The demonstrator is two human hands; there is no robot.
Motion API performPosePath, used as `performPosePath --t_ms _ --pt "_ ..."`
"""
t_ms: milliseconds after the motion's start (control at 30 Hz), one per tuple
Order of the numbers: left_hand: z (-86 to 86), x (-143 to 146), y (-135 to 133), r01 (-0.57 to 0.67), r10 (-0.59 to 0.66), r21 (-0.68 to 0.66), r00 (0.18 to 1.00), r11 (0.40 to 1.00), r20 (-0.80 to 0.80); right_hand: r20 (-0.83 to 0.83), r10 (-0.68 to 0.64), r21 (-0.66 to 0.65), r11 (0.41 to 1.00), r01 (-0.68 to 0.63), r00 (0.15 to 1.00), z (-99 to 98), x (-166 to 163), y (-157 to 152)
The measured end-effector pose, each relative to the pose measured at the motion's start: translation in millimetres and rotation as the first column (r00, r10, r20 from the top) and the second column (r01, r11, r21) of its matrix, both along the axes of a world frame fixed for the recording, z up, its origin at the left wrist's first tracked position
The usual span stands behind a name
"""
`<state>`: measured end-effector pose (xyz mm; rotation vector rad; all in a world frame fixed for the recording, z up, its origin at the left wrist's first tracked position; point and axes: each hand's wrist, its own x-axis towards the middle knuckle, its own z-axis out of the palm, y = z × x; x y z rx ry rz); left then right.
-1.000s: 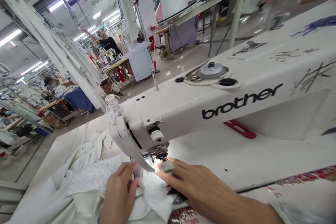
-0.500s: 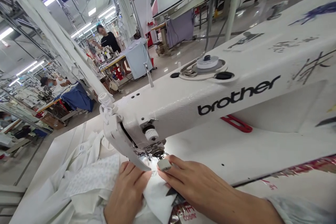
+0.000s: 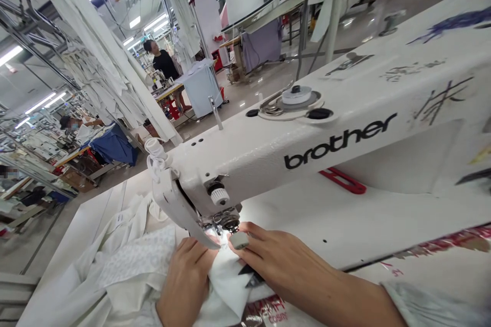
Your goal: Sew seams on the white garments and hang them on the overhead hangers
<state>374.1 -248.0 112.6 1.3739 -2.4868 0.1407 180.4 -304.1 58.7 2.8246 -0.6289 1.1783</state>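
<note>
White fabric [image 3: 229, 286] edge: left hand [image 3: 186, 282] fingers gripping, right hand [image 3: 276, 264] flat (machine [image 3: 268, 148] close).

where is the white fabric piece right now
Low in the head view, the white fabric piece lies under the left end of the sewing machine, between the left hand and the right hand, both touching it.

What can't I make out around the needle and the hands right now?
Needle: hidden in head view behind the face plate.
The left hand fingers: buried in white fabric; grip unclear.
Dark piece: mostly covered by right hand.
Red print: cut off by bottom edge.
</note>
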Motion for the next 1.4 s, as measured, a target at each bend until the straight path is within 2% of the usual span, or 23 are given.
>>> performPosePath --t_ms 300,500,967,1100,1200,1333,1400 --pt "-14.1 8 -11 -0.071 0.073 -0.071 0.997 0.995 0.031 0.038 -0.032 -0.012 0.999 0.032 0.999 -6.3 6 -12" --pt "-15.0 9 -11 -0.08 0.082 -0.084 0.996 0.993 0.019 0.032 -0.033 -0.008 0.999 0.033 0.999 -2.3 5 -13" --pt "-7.8 3 -10 -0.108 0.113 0.074 0.992 0.991 -0.056 -0.011 -0.037 0.036 0.999 0.038 0.999 -6.7 4 -11" --pt "-8.0 -1 -9 -0.103 0.109 0.085 0.992 0.991 -0.06 -0.004 -0.032 0.041 0.999 0.032 0.999 -3.7 3 -10" --pt "-9.5 -3 -5 -0.06 0.064 0.042 0.991 0.997 -0.119 0.023 -0.035 0.039 0.999 0.034 0.999 -0.2 3 -10" --pt "-7.6 23 -4 0.028 -0.031 -0.02 0.986 0.999 -0.163 0.072 0.011 0.016 1.0 -0.012 0.997 1.0 -4 -7" --pt "-1.6 49 -8 -0.045 0.039 -0.047 0.993 0.998 -0.113 0.096 0.038 -0.042 0.999 -0.034 0.995 -4.0 -15 -1"
